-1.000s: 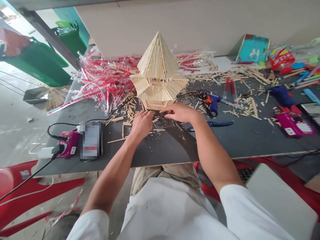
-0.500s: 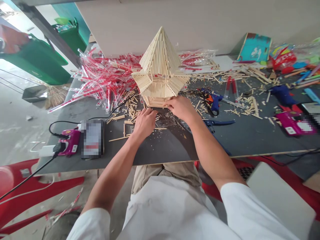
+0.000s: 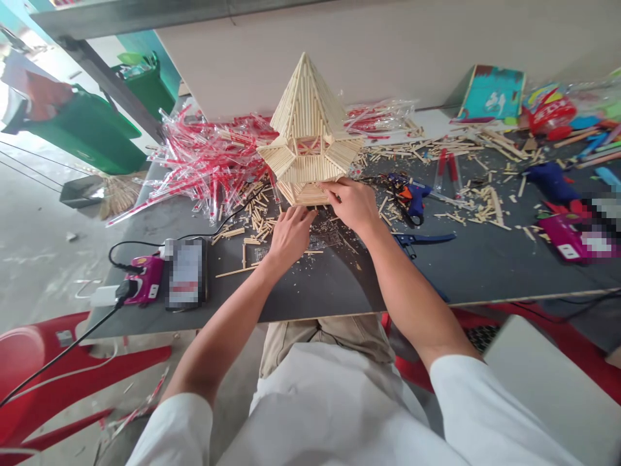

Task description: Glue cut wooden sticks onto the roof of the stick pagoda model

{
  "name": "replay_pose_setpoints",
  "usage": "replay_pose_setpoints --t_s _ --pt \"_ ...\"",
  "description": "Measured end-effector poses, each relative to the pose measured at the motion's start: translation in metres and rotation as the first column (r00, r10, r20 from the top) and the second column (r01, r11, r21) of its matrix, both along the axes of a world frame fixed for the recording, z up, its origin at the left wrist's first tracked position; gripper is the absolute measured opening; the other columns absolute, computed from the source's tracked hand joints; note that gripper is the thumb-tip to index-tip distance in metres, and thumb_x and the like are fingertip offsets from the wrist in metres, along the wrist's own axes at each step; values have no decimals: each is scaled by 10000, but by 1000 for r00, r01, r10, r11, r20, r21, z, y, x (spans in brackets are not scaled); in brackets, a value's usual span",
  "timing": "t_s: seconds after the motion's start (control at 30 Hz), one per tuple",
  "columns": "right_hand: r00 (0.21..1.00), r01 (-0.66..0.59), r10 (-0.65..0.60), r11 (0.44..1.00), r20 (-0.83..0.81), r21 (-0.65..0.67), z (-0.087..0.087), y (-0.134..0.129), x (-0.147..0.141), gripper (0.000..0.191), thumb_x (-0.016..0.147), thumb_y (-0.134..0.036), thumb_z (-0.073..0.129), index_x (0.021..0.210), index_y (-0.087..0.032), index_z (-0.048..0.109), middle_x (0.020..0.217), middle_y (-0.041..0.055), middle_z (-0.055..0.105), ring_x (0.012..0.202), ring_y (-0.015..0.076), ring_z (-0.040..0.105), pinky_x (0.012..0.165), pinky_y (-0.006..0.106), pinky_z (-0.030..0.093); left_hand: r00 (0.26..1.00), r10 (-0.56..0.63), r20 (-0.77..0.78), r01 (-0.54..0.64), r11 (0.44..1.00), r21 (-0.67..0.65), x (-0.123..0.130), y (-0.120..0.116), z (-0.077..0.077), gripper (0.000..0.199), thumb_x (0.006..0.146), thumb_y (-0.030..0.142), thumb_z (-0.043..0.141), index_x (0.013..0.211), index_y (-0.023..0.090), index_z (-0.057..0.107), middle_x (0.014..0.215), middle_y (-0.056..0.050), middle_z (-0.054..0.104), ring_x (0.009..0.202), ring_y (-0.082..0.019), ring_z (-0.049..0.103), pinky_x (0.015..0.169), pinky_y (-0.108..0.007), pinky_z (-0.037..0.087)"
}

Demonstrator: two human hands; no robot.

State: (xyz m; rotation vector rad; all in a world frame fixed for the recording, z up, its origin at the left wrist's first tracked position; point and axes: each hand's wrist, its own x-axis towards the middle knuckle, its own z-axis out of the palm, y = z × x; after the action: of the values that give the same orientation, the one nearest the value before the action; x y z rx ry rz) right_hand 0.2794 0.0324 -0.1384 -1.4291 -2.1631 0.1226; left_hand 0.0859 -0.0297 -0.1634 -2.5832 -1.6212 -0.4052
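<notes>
A pale wooden stick model pavilion (image 3: 305,110) stands upright on the table, with a tall pointed roof above a flared lower roof. My right hand (image 3: 353,202) pinches the front right of its base, thumb and index finger at the edge. At the front of that base, my left hand (image 3: 292,232) has its fingers close together and bent over the lower edge; the fingertips are partly hidden. Short cut sticks (image 3: 257,220) lie scattered left of the model. A small stick frame (image 3: 244,255) rests near my left wrist.
Red-and-clear plastic wrappers (image 3: 208,158) are heaped behind on the left. A blue glue gun (image 3: 416,197) and blue-handled cutters (image 3: 427,239) lie to the right. A phone (image 3: 187,275) and a purple power strip (image 3: 144,278) with cables occupy the left front of the table (image 3: 339,288).
The model has turned slightly and its base shows at a different angle. My left hand has moved forward to the base's front edge. My right hand stays at the right side.
</notes>
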Motion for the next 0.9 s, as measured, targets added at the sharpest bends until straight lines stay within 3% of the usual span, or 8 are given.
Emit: replay_pose_setpoints --t_s 0.13,0.37,0.53,0.73,0.9 --pt "1000 3 -3 1000 -13 15 -1 1 1 389 1042 -286 497 1358 -326 722 1258 46 771 1027 282 730 803 391 515 993 -30 -114 30 1000 1 7 15 1 461 1028 143 399 1451 195 575 1295 -168 650 1226 -323 568 925 -442 464" --pt "1000 3 -3 1000 -7 10 -1 2 3 398 1044 -279 478 1352 -316 727 1255 63 769 1028 277 725 806 375 500 975 -101 -196 101 995 -9 18 39 2 312 1003 104 449 1117 143 736 1099 -169 687 1105 -301 637 916 -424 509" --pt "1000 -15 15 1000 25 -1 -3 4 6 375 1011 -246 519 1283 -296 772 1178 65 799 975 275 746 788 386 519 983 -97 -155 94 995 -22 17 35 4 272 999 87 465 1058 132 728 1192 -177 662 1123 -308 641 788 -380 524" --pt "997 2 -1 1000 82 -19 -5 7 9 327 972 -261 573 1184 -275 822 1017 91 827 878 289 762 748 405 532 985 -39 -168 38 999 -7 22 27 6 347 993 35 379 1180 91 666 1243 -206 644 1091 -314 648 693 -358 515" --pt "996 21 -20 1000 82 -19 -4 6 10 321 960 -256 579 1160 -279 829 1002 93 829 864 287 764 730 397 531 985 6 -175 -5 1000 4 20 14 19 274 1012 70 384 1159 138 605 1135 -164 682 1069 -279 653 676 -324 503"
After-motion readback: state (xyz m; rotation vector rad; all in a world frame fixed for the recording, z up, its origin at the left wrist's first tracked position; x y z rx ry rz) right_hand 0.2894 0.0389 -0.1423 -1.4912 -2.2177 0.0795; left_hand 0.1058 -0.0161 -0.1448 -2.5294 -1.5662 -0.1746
